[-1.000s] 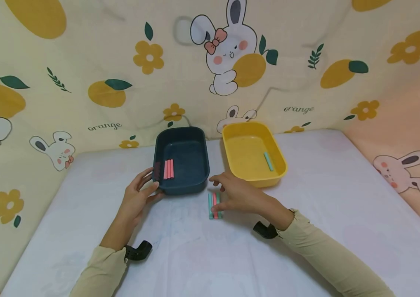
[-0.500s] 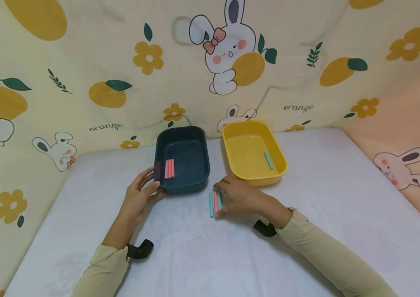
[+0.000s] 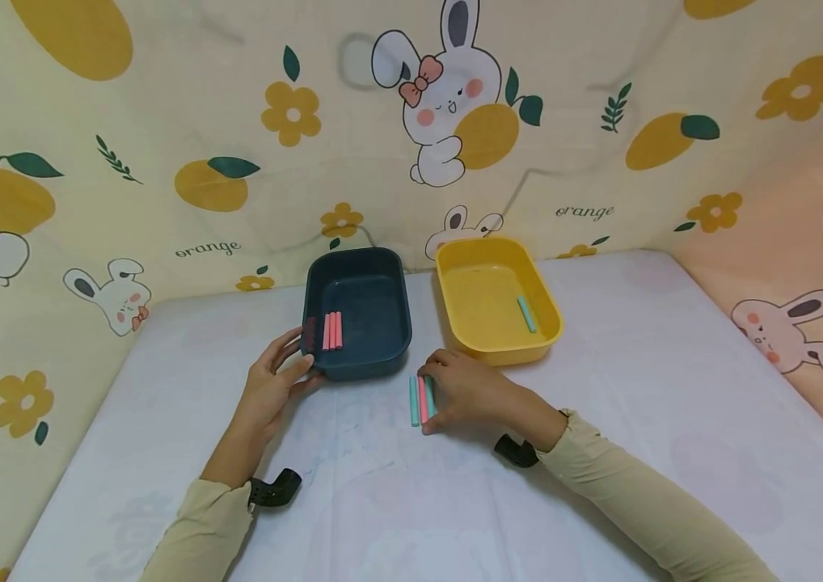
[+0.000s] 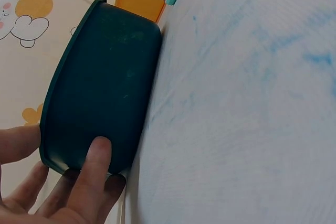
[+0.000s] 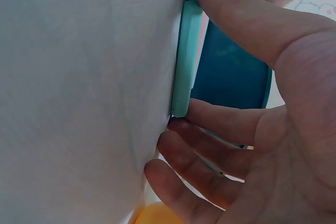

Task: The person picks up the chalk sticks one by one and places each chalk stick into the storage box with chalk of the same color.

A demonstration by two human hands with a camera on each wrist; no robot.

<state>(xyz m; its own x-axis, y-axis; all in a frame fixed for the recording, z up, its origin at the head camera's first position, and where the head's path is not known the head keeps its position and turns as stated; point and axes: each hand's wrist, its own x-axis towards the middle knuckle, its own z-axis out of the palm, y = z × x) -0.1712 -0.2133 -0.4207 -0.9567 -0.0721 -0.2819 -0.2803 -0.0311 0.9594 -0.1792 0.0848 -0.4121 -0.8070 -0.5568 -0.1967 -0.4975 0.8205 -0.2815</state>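
My left hand (image 3: 269, 388) holds the near left corner of a dark blue tray (image 3: 364, 373), thumb on its front wall and fingers round its left side. Three pink chalk sticks (image 3: 331, 331) lie side by side inside that tray. On the table, a pink chalk stick (image 3: 423, 399) lies between two teal ones, the left teal chalk (image 3: 415, 401) in plain sight. My right hand (image 3: 473, 394) pinches the pink stick end to end between thumb and index finger. In the right wrist view, the other teal chalk (image 5: 186, 59) partly covers the pink one.
A yellow tray (image 3: 502, 356) stands right of the dark blue one, with one teal chalk (image 3: 526, 314) in it. White cloth (image 3: 382, 501) with faint blue marks covers the table. A patterned curtain (image 3: 353, 145) rises behind the trays.
My right hand has come down onto the middle pink chalk, its thumb and index finger closing in on the stick's ends. The left hand stays on the dark blue tray.
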